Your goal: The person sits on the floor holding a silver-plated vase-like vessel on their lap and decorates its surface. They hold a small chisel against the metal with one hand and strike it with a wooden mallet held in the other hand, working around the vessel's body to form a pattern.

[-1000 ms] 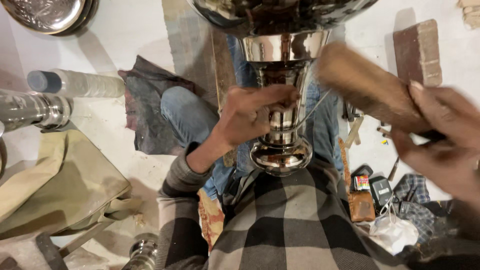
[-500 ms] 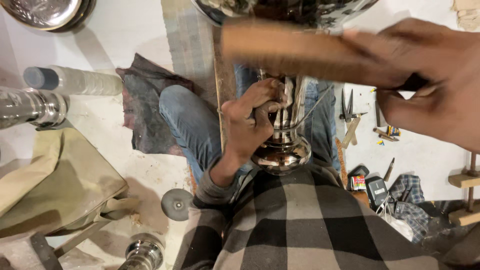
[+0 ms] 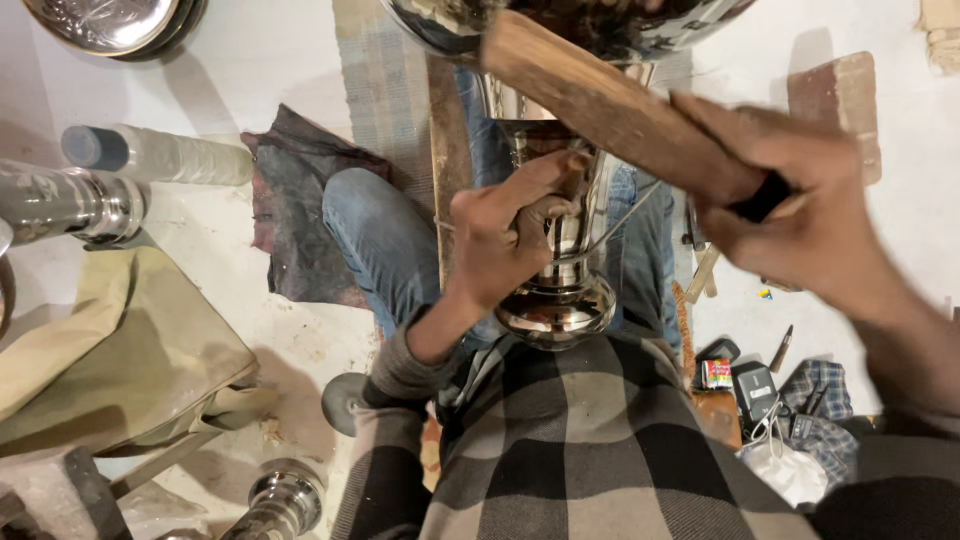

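A shiny metal vessel with a wide bowl (image 3: 560, 25) at the top and a narrow stem stands between my knees, its round foot (image 3: 555, 308) near my lap. My left hand (image 3: 510, 235) is wrapped around the stem. My right hand (image 3: 790, 210) grips a flat wooden block (image 3: 610, 105) by its dark handle. The block slants up to the left, its far end against the underside of the bowl.
A plastic bottle (image 3: 160, 152) and a metal stem piece (image 3: 70, 200) lie at left, with a dark cloth (image 3: 295, 210) and a beige bag (image 3: 110, 350). A metal bowl (image 3: 105, 22) sits top left. Small tools and a checked cloth (image 3: 790, 395) lie at right.
My right hand has swung the wooden block from a level position high in view down and leftwards onto the bowl. My left hand has stayed on the stem.
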`<state>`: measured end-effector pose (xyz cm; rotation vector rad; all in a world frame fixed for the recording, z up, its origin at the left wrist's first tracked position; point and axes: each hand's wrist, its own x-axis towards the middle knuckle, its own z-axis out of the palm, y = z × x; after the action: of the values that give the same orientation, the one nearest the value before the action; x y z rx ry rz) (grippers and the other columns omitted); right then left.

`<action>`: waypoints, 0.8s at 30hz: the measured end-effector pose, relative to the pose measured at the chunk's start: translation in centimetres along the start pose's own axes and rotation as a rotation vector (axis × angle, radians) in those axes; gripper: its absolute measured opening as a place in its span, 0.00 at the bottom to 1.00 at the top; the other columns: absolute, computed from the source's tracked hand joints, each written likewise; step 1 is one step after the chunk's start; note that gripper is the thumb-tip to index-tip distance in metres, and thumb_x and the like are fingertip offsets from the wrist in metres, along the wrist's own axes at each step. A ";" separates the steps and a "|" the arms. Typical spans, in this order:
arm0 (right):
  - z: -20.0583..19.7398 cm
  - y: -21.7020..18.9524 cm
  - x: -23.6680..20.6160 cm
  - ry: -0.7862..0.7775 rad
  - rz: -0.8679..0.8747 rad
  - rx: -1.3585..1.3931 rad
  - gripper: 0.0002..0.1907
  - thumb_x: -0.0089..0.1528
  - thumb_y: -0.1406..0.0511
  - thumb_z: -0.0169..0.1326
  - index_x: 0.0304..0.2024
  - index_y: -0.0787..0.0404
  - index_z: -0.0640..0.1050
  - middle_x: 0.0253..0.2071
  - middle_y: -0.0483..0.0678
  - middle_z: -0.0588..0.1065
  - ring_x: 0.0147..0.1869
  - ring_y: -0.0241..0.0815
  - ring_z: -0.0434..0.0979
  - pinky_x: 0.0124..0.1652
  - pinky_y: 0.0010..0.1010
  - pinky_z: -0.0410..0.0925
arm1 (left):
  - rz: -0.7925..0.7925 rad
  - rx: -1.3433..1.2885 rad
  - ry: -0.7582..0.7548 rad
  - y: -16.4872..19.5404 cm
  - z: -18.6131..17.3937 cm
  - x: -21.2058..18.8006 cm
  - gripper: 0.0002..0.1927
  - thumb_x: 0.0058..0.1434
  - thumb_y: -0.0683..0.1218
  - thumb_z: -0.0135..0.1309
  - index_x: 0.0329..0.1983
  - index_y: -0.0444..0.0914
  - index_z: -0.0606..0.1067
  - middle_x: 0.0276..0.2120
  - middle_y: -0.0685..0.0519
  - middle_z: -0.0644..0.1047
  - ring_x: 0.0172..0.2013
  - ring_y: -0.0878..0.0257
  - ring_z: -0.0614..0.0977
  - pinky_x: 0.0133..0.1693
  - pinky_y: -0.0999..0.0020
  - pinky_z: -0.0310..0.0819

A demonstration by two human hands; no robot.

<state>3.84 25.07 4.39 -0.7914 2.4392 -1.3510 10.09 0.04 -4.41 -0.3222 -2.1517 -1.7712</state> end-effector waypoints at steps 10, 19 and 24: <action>1.3 4.7 -2.8 0.270 -0.236 0.387 0.30 0.57 0.76 0.62 0.62 0.61 0.71 0.46 0.52 0.81 0.35 0.31 0.85 0.32 0.25 0.80 | 0.085 0.197 -0.237 -0.8 -1.2 0.2 0.34 0.47 0.30 0.51 0.61 0.35 0.75 0.53 0.45 0.82 0.36 0.61 0.89 0.29 0.72 0.82; -0.5 5.8 -5.7 0.185 -0.355 -0.471 0.34 0.53 0.77 0.58 0.64 0.59 0.77 0.40 0.57 0.79 0.33 0.40 0.76 0.26 0.23 0.68 | 0.266 0.253 -0.475 -1.5 -1.4 1.9 0.25 0.59 0.34 0.52 0.61 0.41 0.75 0.39 0.53 0.84 0.26 0.69 0.82 0.31 0.76 0.80; 3.0 5.7 -9.4 0.400 -0.207 -0.070 0.34 0.51 0.74 0.56 0.63 0.60 0.74 0.36 0.50 0.73 0.32 0.38 0.72 0.29 0.27 0.65 | 0.232 0.395 -0.659 -0.6 -1.7 3.8 0.33 0.45 0.35 0.53 0.58 0.39 0.77 0.23 0.48 0.80 0.15 0.62 0.76 0.21 0.67 0.70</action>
<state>10.96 30.67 -2.51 -0.8831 2.7838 -1.6436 6.55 -1.87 -3.14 -1.1194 -2.6852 -1.1675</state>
